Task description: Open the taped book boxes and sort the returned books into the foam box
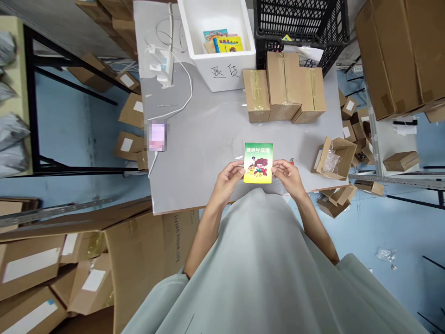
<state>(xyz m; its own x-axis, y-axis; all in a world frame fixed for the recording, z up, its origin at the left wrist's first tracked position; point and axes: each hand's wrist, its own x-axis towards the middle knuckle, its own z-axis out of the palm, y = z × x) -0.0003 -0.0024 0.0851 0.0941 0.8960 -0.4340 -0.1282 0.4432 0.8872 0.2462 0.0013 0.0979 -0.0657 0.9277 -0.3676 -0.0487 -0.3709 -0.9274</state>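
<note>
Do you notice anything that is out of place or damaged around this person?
Yes: crumpled clear plastic lies loose on the blue floor at the right, like dropped litter. The booklet between the left hand and right hand shows no visible damage.

my booklet [258,163]: green fading to yellow, white title | my shirt [267,260]: plain grey-green | table [208,123]: pale grey | far bin [225,82]: white | far crate [288,21]: black lattice | right floor [399,222]: light blue
</note>
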